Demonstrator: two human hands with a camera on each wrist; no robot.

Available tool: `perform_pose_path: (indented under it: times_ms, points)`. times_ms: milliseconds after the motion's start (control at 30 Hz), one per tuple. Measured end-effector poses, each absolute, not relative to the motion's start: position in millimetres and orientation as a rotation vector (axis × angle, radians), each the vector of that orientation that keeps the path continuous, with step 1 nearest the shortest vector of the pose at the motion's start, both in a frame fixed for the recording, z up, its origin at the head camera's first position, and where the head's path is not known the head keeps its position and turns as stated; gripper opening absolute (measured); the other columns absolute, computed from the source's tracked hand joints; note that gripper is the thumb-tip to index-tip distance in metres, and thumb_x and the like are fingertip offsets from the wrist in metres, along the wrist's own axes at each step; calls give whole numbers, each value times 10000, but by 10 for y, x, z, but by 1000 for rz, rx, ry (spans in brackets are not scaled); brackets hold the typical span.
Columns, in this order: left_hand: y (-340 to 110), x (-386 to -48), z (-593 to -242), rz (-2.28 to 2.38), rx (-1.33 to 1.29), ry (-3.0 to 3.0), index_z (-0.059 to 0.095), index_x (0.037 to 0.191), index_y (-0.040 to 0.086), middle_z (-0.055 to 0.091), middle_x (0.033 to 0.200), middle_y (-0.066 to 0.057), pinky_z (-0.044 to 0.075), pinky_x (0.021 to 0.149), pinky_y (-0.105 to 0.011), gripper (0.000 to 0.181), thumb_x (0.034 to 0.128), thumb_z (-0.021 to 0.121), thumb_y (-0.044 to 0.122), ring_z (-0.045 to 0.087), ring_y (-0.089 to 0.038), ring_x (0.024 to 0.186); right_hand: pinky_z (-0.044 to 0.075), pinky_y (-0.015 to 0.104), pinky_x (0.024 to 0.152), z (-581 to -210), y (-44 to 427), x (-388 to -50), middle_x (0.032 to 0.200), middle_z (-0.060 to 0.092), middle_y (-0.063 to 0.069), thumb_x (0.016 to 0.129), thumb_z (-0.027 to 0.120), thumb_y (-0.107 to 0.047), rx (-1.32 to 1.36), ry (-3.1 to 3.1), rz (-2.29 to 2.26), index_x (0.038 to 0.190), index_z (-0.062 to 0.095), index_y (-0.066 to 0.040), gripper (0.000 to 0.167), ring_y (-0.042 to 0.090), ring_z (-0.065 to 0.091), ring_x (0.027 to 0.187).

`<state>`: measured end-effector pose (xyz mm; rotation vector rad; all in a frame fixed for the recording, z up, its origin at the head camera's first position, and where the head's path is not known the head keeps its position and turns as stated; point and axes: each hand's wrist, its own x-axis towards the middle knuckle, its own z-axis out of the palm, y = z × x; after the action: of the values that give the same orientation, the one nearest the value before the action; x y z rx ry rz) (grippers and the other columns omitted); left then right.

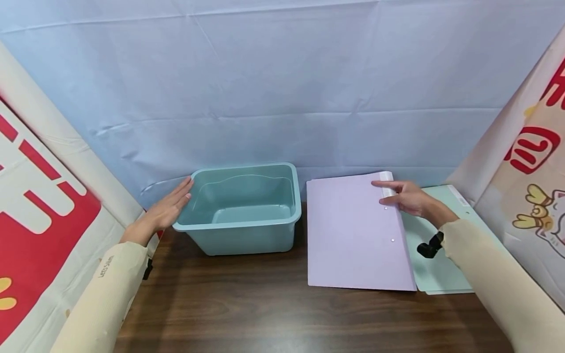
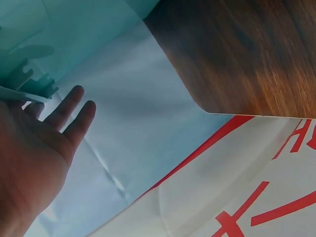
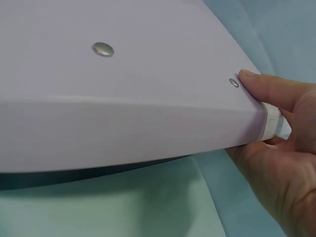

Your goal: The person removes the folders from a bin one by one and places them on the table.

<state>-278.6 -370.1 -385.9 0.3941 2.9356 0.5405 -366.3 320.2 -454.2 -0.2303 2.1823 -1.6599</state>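
My left hand (image 1: 166,208) lies with fingers extended against the left side of a teal plastic bin (image 1: 247,226). In the left wrist view, that hand's fingers (image 2: 74,121) are spread by the bin's rim (image 2: 24,95). My right hand (image 1: 410,198) pinches a lilac file folder (image 1: 353,235) at the far end of its spine. The right wrist view shows the thumb (image 3: 269,89) on the cover near a metal rivet (image 3: 234,83), the other fingers under the spine, partly hidden. Beneath and right of it lies a mint-green folder (image 1: 441,264), partly covered by the right arm.
The bin and folders sit on a dark wooden table (image 1: 247,299). A pale blue cloth (image 1: 273,98) hangs right behind them. Printed red-and-white cloth (image 1: 53,235) closes off the left side, and another printed cloth (image 1: 521,211) the right.
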Motion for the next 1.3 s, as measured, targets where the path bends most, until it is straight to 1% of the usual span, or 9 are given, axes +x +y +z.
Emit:
perform_pose_path:
  times_ms: [167, 267, 400, 533, 600, 700, 800, 900, 1300]
  points:
    - [-3704, -2789, -3873, 549, 391, 2941, 36, 1714, 121, -78, 1785, -116, 94, 1237, -713, 638, 1175, 177, 433, 20, -470, 1613, 438, 223, 579, -4599, 3159, -3712, 1754, 145, 175, 920, 798, -24, -262, 2246, -1574, 1614, 456, -105, 779, 90, 607, 785]
    - [-3711, -2790, -3873, 544, 393, 2942, 36, 1714, 119, -78, 1785, -118, 97, 1235, -717, 642, 1174, 172, 439, 23, -476, 1611, 401, 237, 551, -4632, 3127, -3740, 1754, 157, 176, 913, 812, -45, -260, 2294, -1529, 1604, 481, -120, 770, 113, 581, 759]
    - [-3714, -2792, -3876, 536, 396, 2943, 38, 1713, 112, -76, 1785, -115, 98, 1240, -708, 644, 1174, 176, 438, 28, -477, 1611, 552, 245, 706, -4693, 3080, -3763, 1753, 166, 199, 917, 812, -54, -257, 2324, -1493, 1596, 494, -117, 752, 228, 622, 1058]
    - [-3716, -2795, -3878, 534, 399, 2942, 36, 1712, 109, -80, 1786, -111, 95, 1243, -705, 645, 1175, 176, 436, 28, -479, 1610, 600, 338, 903, -4756, 3040, -3778, 1752, 139, 234, 940, 788, -47, -274, 2354, -1449, 1610, 467, -106, 745, 398, 511, 1325]
    - [-3718, -2794, -3874, 535, 400, 2942, 34, 1712, 108, -82, 1785, -110, 95, 1242, -706, 642, 1176, 177, 430, 28, -481, 1609, 566, 448, 1027, -4789, 3026, -3786, 1754, 124, 239, 945, 784, -47, -289, 2376, -1419, 1615, 455, -101, 749, 452, 447, 1408]
    - [-3720, -2788, -3868, 533, 398, 2946, 42, 1712, 102, -77, 1786, -113, 99, 1243, -704, 638, 1177, 179, 422, 33, -483, 1608, 367, 632, 1187, -4839, 3011, -3790, 1753, 127, 242, 939, 791, -59, -313, 2419, -1374, 1609, 460, -86, 747, 491, 296, 1530]
    - [-3725, -2778, -3866, 525, 396, 2948, 47, 1712, 102, -70, 1785, -116, 106, 1242, -703, 639, 1176, 177, 425, 41, -486, 1607, 184, 724, 1220, -4882, 2995, -3784, 1749, 148, 245, 929, 804, -74, -328, 2450, -1356, 1598, 471, -66, 747, 503, 131, 1592]
    - [-3730, -2775, -3867, 521, 391, 2948, 46, 1713, 110, -70, 1785, -115, 110, 1236, -711, 641, 1174, 173, 435, 45, -491, 1605, 128, 752, 1214, -4923, 2985, -3778, 1744, 145, 260, 928, 804, -76, -325, 2461, -1353, 1601, 460, -54, 756, 517, 97, 1594]
    - [-3736, -2762, -3864, 537, 374, 2958, 60, 1713, 117, -57, 1786, -114, 97, 1237, -715, 639, 1174, 183, 435, 41, -484, 1608, 172, 742, 1212, -5075, 2911, -3720, 1717, 196, 298, 933, 825, -166, -232, 2603, -1248, 1601, 472, -90, 760, 542, 172, 1569]
